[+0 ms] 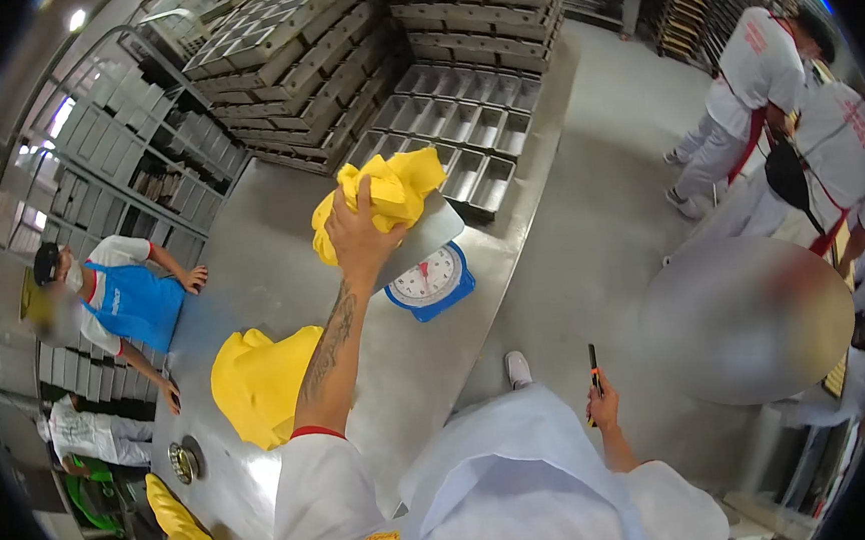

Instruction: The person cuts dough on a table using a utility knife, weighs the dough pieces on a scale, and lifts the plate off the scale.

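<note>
My left hand is closed on a folded lump of yellow dough. The lump is over the flat metal plate of a blue dial scale; whether its weight rests there I cannot tell. Under my left forearm lies a larger mass of yellow dough on the steel table. Off the table's right side, my right hand grips a slim black-and-yellow utility knife, its tip pointing away from me.
Metal loaf pans and tall pan stacks occupy the table's far end. A person in a blue apron leans on the left edge. More yellow dough lies lower left beside a small round metal object. Other people stand right.
</note>
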The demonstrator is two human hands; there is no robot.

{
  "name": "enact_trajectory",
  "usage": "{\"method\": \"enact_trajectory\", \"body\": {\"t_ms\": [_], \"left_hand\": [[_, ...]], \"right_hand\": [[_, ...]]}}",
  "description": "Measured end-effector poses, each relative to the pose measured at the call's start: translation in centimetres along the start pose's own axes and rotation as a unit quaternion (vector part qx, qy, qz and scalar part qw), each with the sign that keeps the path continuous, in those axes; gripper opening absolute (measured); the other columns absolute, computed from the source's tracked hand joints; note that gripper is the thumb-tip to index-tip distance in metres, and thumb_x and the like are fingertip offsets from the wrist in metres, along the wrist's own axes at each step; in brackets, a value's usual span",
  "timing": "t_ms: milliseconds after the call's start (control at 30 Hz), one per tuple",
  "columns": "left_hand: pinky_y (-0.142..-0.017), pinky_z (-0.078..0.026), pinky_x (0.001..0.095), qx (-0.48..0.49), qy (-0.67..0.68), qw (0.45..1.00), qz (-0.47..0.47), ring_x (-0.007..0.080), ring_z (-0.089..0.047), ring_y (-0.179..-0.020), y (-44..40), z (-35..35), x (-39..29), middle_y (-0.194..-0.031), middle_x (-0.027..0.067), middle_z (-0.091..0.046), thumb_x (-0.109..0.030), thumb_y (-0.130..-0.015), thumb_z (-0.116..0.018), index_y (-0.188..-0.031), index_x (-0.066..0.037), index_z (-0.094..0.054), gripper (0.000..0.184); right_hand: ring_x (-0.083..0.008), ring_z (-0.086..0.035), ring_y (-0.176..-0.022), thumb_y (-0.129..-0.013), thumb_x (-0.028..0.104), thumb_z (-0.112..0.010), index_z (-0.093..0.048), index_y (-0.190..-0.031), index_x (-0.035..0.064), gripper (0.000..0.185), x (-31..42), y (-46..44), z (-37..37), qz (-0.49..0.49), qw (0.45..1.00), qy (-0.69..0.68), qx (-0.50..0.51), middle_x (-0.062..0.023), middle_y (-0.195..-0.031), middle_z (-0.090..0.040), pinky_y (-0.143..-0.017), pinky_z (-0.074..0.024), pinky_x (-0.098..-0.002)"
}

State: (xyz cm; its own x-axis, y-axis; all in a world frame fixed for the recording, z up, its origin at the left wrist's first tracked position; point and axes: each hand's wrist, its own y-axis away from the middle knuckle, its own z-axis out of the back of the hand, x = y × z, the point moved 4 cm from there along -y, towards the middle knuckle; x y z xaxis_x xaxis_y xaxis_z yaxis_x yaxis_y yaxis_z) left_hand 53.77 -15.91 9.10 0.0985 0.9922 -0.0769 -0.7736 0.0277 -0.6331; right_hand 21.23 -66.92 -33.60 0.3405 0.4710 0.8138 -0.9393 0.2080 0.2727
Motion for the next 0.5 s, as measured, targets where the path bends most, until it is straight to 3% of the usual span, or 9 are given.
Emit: {"method": "enact_trajectory", "body": {"t_ms": [100,133,233,333,400,433,500], "left_hand": [[-0.089,-0.051,0.0452,0.035,0.094,0.991,0.086,0.0367,-0.061,-0.109,-1.9,-0.3,3.2,-0.132,0.0176,-0.054,-0.031,-0.065,-0.083,-0.137,-0.016,-0.058,0.078],[-0.082,-0.054,0.0382,-0.033,0.117,0.982,0.146,0.0310,-0.068,-0.092,-3.5,1.4,3.3,-0.112,0.0139,-0.068,-0.024,-0.069,-0.078,-0.119,-0.009,-0.070,0.053],[-0.080,-0.054,0.0378,-0.134,0.347,0.856,0.359,0.0274,-0.070,-0.086,-6.1,1.1,9.9,-0.095,0.0131,-0.073,-0.020,-0.072,-0.075,-0.110,-0.002,-0.073,0.042],[-0.077,-0.054,0.0359,-0.248,0.477,0.720,0.438,0.0205,-0.069,-0.081,-7.4,6.9,11.9,-0.087,0.0102,-0.074,-0.016,-0.074,-0.071,-0.101,0.004,-0.075,0.033],[-0.077,-0.052,0.0348,-0.329,0.476,0.719,0.385,0.0171,-0.065,-0.080,-7.7,10.5,16.8,-0.087,0.0072,-0.072,-0.015,-0.074,-0.070,-0.098,0.005,-0.074,0.031],[-0.078,-0.051,0.0334,-0.374,0.404,0.762,0.341,0.0166,-0.063,-0.079,-7.5,14.9,17.6,-0.085,0.0085,-0.071,-0.014,-0.073,-0.069,-0.095,0.006,-0.074,0.030],[-0.080,-0.049,0.0327,-0.454,0.343,0.774,0.279,0.0179,-0.063,-0.084,-7.0,21.9,21.0,-0.084,0.0114,-0.071,-0.015,-0.070,-0.069,-0.095,0.008,-0.072,0.034]], "right_hand": [[-0.0113,-0.051,-0.044,-0.101,0.005,-0.051,-0.044,-0.150,0.0125,0.050,-0.4,-0.8,-0.3,-0.025,0.998,-0.051,-0.011,-0.0022,-0.071,-0.050,-0.038,-0.0461,-0.0306],[-0.0115,-0.051,-0.044,-0.101,0.005,-0.051,-0.045,-0.149,0.0123,0.050,-0.6,-0.7,-0.2,-0.040,0.995,-0.085,-0.020,-0.0021,-0.070,-0.050,-0.038,-0.0455,-0.0305],[-0.0122,-0.051,-0.044,-0.100,0.006,-0.052,-0.047,-0.147,0.0115,0.047,-1.2,-1.3,0.0,-0.067,0.979,-0.187,-0.042,-0.0016,-0.069,-0.050,-0.037,-0.0439,-0.0301],[-0.0112,-0.051,-0.048,-0.099,0.006,-0.051,-0.048,-0.145,0.0121,0.046,-2.1,-0.8,0.8,-0.133,0.966,-0.216,-0.049,-0.0008,-0.067,-0.051,-0.040,-0.0417,-0.0279],[-0.0111,-0.051,-0.048,-0.099,0.006,-0.051,-0.048,-0.145,0.0120,0.046,-1.0,-2.1,1.9,-0.141,0.971,-0.186,-0.051,-0.0007,-0.067,-0.051,-0.041,-0.0416,-0.0278],[-0.0110,-0.051,-0.048,-0.099,0.006,-0.051,-0.048,-0.145,0.0120,0.046,0.3,-3.0,2.2,-0.131,0.976,-0.164,-0.050,-0.0007,-0.067,-0.051,-0.041,-0.0416,-0.0277],[-0.0108,-0.050,-0.048,-0.099,0.006,-0.051,-0.048,-0.144,0.0119,0.046,3.4,-5.1,2.1,-0.096,0.987,-0.119,-0.044,-0.0006,-0.068,-0.051,-0.041,-0.0416,-0.0276]]}}
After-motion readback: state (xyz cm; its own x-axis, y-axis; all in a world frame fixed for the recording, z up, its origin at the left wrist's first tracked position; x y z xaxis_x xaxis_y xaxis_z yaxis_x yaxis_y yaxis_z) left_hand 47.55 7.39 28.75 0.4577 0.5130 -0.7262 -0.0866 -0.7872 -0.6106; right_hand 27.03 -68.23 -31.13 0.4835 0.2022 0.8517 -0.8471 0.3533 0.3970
